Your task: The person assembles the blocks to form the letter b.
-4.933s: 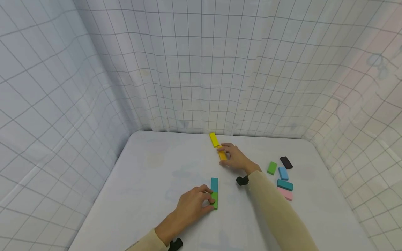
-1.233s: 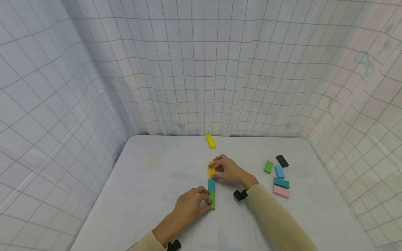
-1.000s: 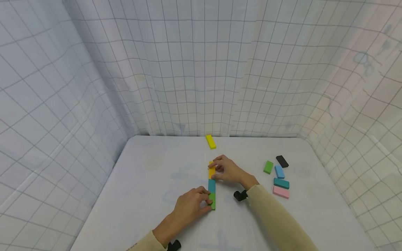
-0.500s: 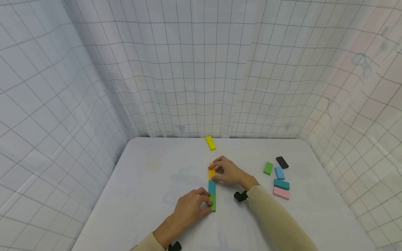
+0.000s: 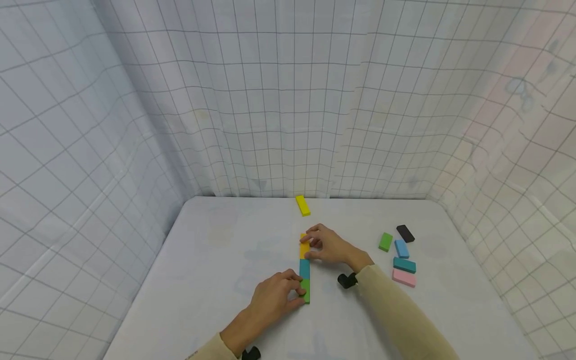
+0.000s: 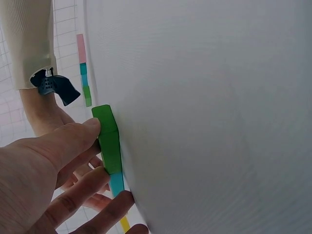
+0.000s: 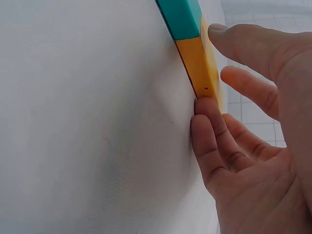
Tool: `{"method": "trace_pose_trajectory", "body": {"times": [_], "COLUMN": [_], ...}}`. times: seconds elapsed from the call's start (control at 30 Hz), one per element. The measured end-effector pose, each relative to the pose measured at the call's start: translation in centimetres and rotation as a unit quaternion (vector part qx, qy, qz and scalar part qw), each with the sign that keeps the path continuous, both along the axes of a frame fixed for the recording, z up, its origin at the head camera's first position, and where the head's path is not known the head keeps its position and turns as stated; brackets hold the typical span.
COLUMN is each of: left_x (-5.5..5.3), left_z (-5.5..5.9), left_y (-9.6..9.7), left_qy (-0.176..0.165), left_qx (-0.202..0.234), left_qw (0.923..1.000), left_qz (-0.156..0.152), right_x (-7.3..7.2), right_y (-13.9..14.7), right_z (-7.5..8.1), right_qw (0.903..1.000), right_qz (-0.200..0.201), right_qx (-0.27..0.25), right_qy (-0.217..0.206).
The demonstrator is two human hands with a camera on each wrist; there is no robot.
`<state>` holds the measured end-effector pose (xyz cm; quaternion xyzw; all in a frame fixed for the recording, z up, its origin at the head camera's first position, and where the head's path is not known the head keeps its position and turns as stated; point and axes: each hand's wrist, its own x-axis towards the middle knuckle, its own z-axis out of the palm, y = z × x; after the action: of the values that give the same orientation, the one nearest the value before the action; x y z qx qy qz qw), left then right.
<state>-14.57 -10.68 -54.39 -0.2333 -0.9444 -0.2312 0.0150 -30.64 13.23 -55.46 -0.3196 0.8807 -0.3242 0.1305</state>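
Observation:
Three flat rectangular blocks form a straight line in the middle of the table: a green block (image 5: 305, 291) nearest, a teal block (image 5: 304, 269) between, an orange-yellow block (image 5: 304, 248) farthest. My left hand (image 5: 274, 296) holds the green block, its thumb at the near end and bent fingers along the side. The right hand (image 5: 329, 245) grips the orange-yellow block (image 7: 199, 66) lengthwise, thumb by the end that meets the teal block (image 7: 181, 18) and fingertips at the far end. In the left wrist view the green block (image 6: 110, 146) butts against the teal one.
A bright yellow block (image 5: 303, 205) lies beyond the line, close to the table's back edge. To the right are loose blocks: black (image 5: 405, 233), green (image 5: 385, 242), light blue (image 5: 402, 248), dark teal (image 5: 404, 265) and pink (image 5: 404, 278). Gridded white curtains (image 5: 288, 110) surround the table.
The right hand has brought the orange-yellow block from beside the bright yellow one toward me, against the teal block. The left hand has stayed at the green block. Over the last second almost nothing moves.

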Motion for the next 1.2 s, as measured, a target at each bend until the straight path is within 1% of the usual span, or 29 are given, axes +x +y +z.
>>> {"method": "trace_pose_trajectory", "body": {"times": [0.1, 0.23, 0.43, 0.67, 0.8, 0.9, 1.2], "left_x": [0.0, 0.1, 0.2, 0.1, 0.1, 0.2, 0.2], "left_z": [0.0, 0.1, 0.1, -0.1, -0.2, -0.3, -0.4], "left_y": [0.0, 0.0, 0.2, 0.1, 0.1, 0.2, 0.2], "left_qy": [0.004, 0.0, -0.009, -0.001, 0.001, 0.005, 0.003], "left_qx": [0.001, -0.001, 0.0, -0.002, 0.0, 0.001, 0.0], "left_qw": [1.0, 1.0, 0.9999, 1.0, 1.0, 1.0, 1.0], "left_qz": [0.0, 0.003, 0.005, 0.008, 0.008, 0.009, 0.009], "right_x": [0.0, -0.1, -0.6, -1.7, -2.5, -2.9, -3.7], "right_y": [0.0, 0.0, 0.0, -0.2, -0.3, -0.4, -0.7], "right_z": [0.1, 0.3, 0.7, 0.8, 0.7, 0.7, 0.6], "right_qw": [1.0, 0.9999, 0.9998, 0.9992, 0.9988, 0.9985, 0.9981], "right_qz": [0.003, 0.005, -0.001, -0.031, -0.038, -0.042, -0.06], "right_qx": [-0.002, -0.01, -0.013, -0.025, -0.015, -0.012, -0.002], "right_qy": [0.001, -0.005, 0.014, 0.01, 0.028, 0.034, 0.013]}}
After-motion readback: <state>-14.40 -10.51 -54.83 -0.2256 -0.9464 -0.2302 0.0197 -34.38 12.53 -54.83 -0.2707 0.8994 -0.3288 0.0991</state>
